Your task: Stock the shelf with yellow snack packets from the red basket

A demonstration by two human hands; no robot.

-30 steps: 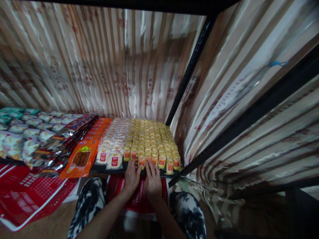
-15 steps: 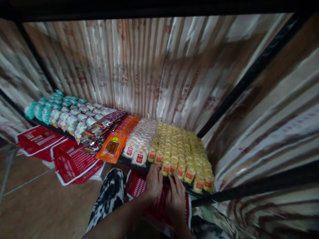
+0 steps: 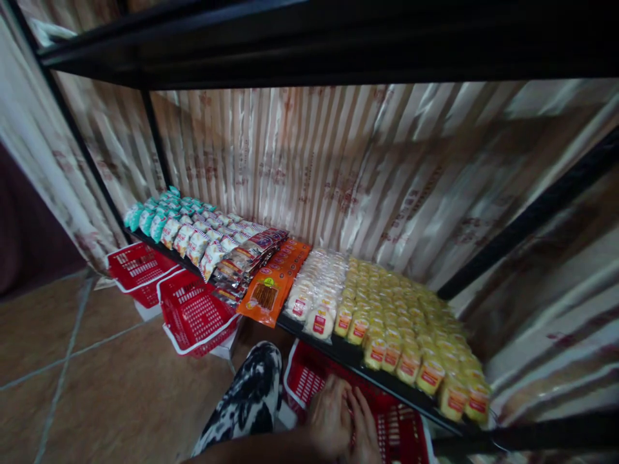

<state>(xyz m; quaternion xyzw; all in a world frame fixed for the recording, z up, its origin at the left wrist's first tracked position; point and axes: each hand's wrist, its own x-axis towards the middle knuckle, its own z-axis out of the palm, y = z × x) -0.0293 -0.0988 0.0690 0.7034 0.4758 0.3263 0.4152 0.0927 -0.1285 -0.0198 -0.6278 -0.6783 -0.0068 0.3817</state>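
My left hand (image 3: 330,415) and my right hand (image 3: 366,425) lie side by side at the bottom edge, over a red basket (image 3: 309,380) that sits under the low black shelf (image 3: 348,357). Their fingers point toward the shelf's front edge and look stretched out, with nothing seen in them. Just above the hands, rows of small yellow packets with red labels (image 3: 411,322) fill the right end of the shelf. Round white packets (image 3: 319,296) lie to their left.
Further left on the shelf lie orange packets (image 3: 265,296), dark packets (image 3: 246,254) and teal-and-white packets (image 3: 184,229). Two more red baskets (image 3: 193,316) stand on the tiled floor (image 3: 97,386). My patterned knee (image 3: 246,403) is in front. Striped cloth (image 3: 290,161) backs the shelf; another shelf (image 3: 309,45) hangs overhead.
Both hands have drawn back from the front yellow packets to over the red basket. The view has swung left, showing more of the floor and the shelf's left end.
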